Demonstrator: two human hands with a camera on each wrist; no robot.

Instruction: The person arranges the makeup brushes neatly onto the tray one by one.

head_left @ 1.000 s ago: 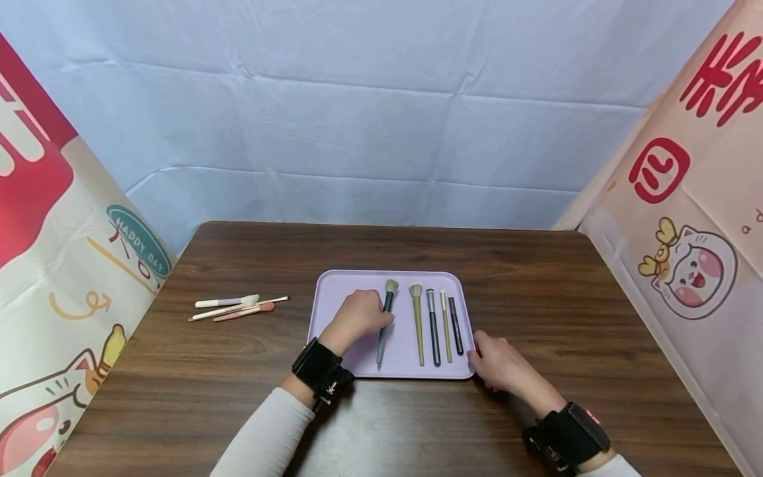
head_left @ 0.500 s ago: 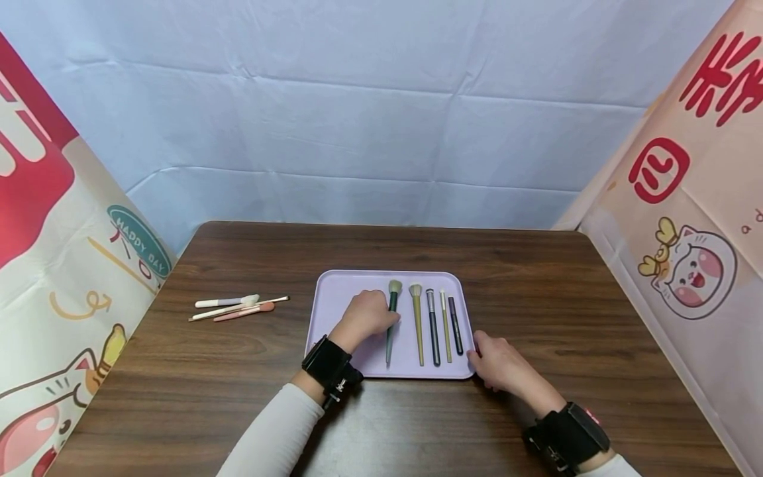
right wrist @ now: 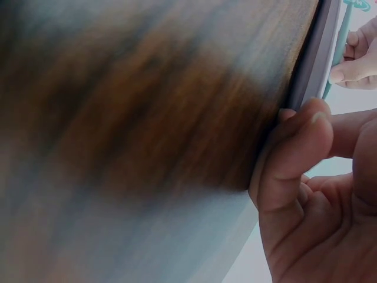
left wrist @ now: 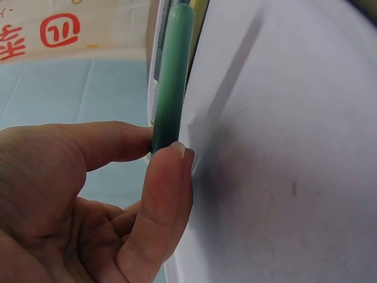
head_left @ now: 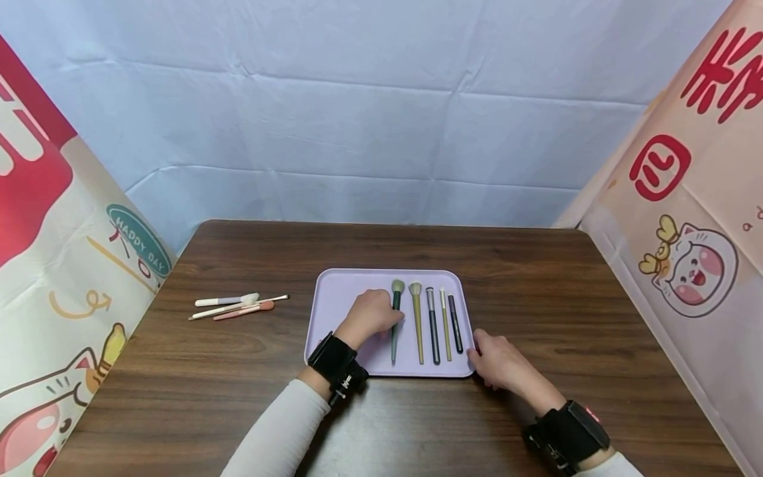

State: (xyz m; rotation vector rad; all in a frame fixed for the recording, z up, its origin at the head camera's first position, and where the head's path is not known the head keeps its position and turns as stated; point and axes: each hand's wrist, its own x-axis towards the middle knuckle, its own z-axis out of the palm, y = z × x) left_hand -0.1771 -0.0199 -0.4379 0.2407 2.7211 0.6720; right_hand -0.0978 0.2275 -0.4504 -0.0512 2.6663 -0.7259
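My left hand (head_left: 371,313) pinches the handle of a dark green makeup brush (head_left: 397,291) over the left-middle of a lilac tray (head_left: 335,295). In the left wrist view, thumb and finger meet on the green brush (left wrist: 175,76), close above the tray surface. To its right lie several other brushes in a row: an olive brush (head_left: 417,318), a dark silver-necked brush (head_left: 433,331), a thin olive brush (head_left: 446,331) and a short black brush (head_left: 456,324). My right hand (head_left: 499,361) grips the tray's rim (right wrist: 310,71) near its front right corner.
On the wooden table (head_left: 250,371), left of the tray, lies a small pile: a white brush (head_left: 217,302), a thin pale brush (head_left: 208,314) and a pink brush (head_left: 244,311). A pale blue cloth (head_left: 357,132) hangs behind, with printed sheets at both sides.
The left hand has shifted right with the green brush, bringing it nearer the olive brush and more in line with the row. The right hand and the tray stay in place.
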